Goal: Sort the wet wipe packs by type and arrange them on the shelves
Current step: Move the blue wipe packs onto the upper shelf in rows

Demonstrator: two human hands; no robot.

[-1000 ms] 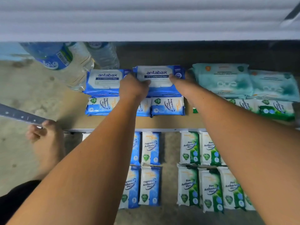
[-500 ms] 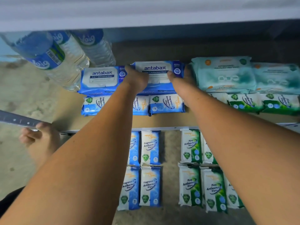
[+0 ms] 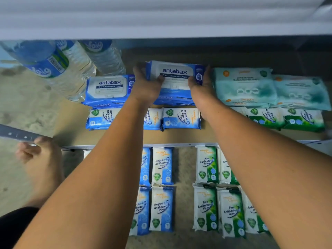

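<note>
My left hand (image 3: 146, 85) and my right hand (image 3: 201, 83) grip the two ends of a blue antabax pack (image 3: 175, 76), tilted up above more antabax packs on the brown shelf (image 3: 71, 126). A second antabax stack (image 3: 109, 89) lies just to its left. In front of them sit blue Fragrance Free packs (image 3: 181, 118). To the right are pale teal packs (image 3: 244, 87) with green Pine packs (image 3: 287, 119) before them. Below the shelf edge, more blue Fragrance Free packs (image 3: 161, 166) and green Pine packs (image 3: 206, 164) lie on the floor.
Large water bottles (image 3: 53, 67) lie at the shelf's back left, close to the antabax stack. A white upper shelf (image 3: 161, 18) overhangs the top. A bare foot (image 3: 41, 162) and a grey metal strut (image 3: 16, 134) are at the left on the concrete floor.
Both hands have lifted the antabax pack and tipped its far edge up and back. The view has shifted down slightly, showing more of the upper shelf.
</note>
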